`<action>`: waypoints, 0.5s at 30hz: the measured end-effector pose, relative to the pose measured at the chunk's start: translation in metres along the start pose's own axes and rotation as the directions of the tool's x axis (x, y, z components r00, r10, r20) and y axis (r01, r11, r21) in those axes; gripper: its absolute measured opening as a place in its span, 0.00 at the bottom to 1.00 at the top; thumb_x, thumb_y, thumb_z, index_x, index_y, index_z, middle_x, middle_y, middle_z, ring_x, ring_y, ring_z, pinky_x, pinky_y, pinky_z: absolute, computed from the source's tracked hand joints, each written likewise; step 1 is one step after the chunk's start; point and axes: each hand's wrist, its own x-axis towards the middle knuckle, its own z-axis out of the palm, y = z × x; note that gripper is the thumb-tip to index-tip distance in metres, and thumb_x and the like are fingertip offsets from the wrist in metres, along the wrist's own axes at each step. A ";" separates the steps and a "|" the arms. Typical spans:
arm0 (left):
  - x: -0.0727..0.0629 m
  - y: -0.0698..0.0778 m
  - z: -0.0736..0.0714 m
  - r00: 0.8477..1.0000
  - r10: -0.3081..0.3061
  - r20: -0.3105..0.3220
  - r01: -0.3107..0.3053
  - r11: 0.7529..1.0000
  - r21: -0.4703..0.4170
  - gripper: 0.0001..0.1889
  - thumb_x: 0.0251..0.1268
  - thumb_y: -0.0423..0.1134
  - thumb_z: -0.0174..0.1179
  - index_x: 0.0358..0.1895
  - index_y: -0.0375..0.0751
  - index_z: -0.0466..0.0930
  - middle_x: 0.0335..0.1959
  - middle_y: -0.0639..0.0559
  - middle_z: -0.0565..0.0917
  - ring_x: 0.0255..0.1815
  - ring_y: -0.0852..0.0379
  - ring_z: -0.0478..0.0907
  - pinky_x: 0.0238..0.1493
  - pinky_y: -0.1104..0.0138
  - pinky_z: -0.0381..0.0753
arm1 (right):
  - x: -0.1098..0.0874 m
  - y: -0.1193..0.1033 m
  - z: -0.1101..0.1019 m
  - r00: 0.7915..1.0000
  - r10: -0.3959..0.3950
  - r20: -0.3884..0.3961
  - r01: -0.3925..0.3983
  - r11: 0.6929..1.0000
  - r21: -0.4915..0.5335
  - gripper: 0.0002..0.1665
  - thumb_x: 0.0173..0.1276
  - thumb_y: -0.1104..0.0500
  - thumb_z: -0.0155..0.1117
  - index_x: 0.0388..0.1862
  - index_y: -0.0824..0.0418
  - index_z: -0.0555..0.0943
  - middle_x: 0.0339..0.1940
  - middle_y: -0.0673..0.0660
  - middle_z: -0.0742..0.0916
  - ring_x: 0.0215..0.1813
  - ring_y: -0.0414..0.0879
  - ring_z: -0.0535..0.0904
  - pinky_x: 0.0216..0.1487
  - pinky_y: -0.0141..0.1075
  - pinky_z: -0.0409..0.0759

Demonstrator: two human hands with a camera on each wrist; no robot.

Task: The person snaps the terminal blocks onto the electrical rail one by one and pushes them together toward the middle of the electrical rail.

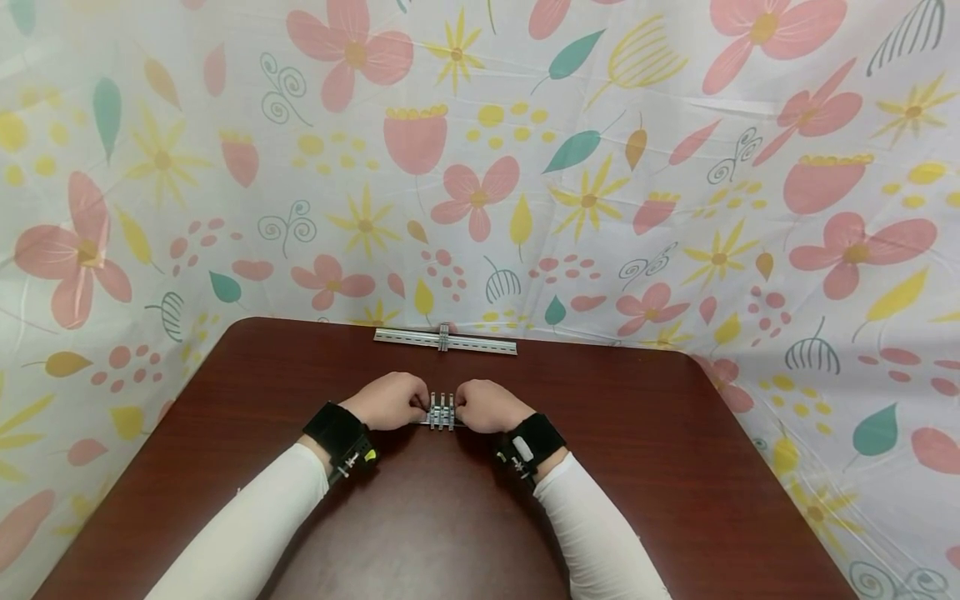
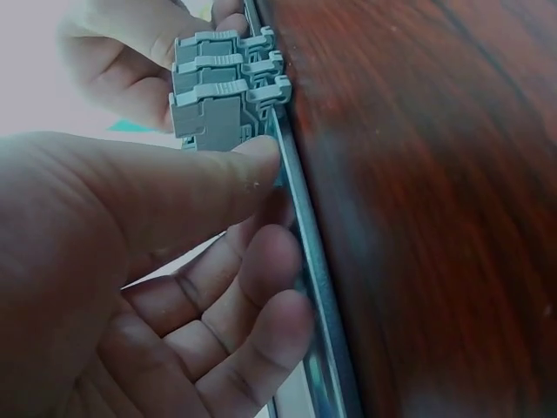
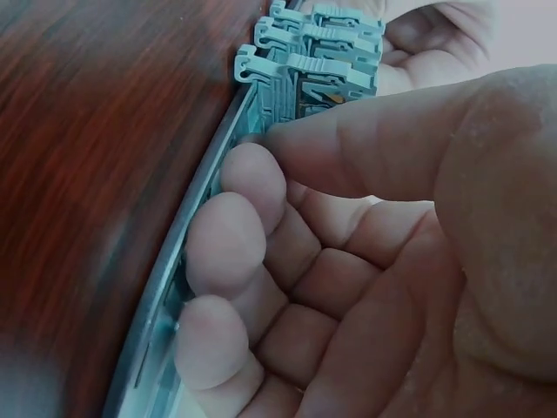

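Observation:
Three grey DIN-rail terminal blocks sit side by side on a slotted metal rail, between my two hands. My left hand holds the rail left of the blocks; its thumb tip lies right at the nearest block, with the other fingers curled along the rail. On the opposite side my right hand grips the same rail, thumb and index meeting beside the end block. Its other fingers are bent against the rail. The hands cover most of the rail in the head view.
Near the table's far edge lies a longer slotted rail with grey terminal blocks clipped near its middle. The brown wooden table ends at a flowered curtain. Each wrist wears a black band with a small device.

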 end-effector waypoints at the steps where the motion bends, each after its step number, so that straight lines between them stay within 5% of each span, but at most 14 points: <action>1: 0.001 0.000 0.001 1.000 -0.001 0.000 0.001 1.000 -0.002 0.03 0.72 0.34 0.76 0.43 0.45 0.92 0.40 0.57 0.89 0.42 0.59 0.84 0.51 0.57 0.86 | 0.001 0.001 0.001 1.000 0.002 -0.001 -0.002 1.000 0.000 0.13 0.78 0.63 0.58 0.34 0.54 0.86 0.26 0.49 0.81 0.27 0.46 0.76 0.34 0.43 0.75; 10: 0.002 0.002 0.005 1.000 0.001 -0.016 -0.002 1.000 -0.023 0.02 0.72 0.36 0.76 0.41 0.47 0.92 0.37 0.59 0.88 0.37 0.61 0.81 0.47 0.58 0.85 | -0.031 -0.051 -0.033 1.000 0.025 0.013 -0.026 0.997 0.075 0.11 0.81 0.62 0.64 0.36 0.56 0.88 0.27 0.48 0.83 0.28 0.43 0.77 0.37 0.40 0.77; 15: 0.001 0.004 0.007 0.999 0.020 -0.032 -0.020 1.000 -0.013 0.02 0.74 0.38 0.76 0.41 0.46 0.93 0.39 0.59 0.89 0.39 0.60 0.84 0.48 0.58 0.85 | -0.033 -0.059 -0.034 0.999 0.032 0.006 -0.032 0.999 0.042 0.13 0.83 0.61 0.64 0.35 0.54 0.87 0.26 0.47 0.82 0.28 0.41 0.75 0.37 0.37 0.75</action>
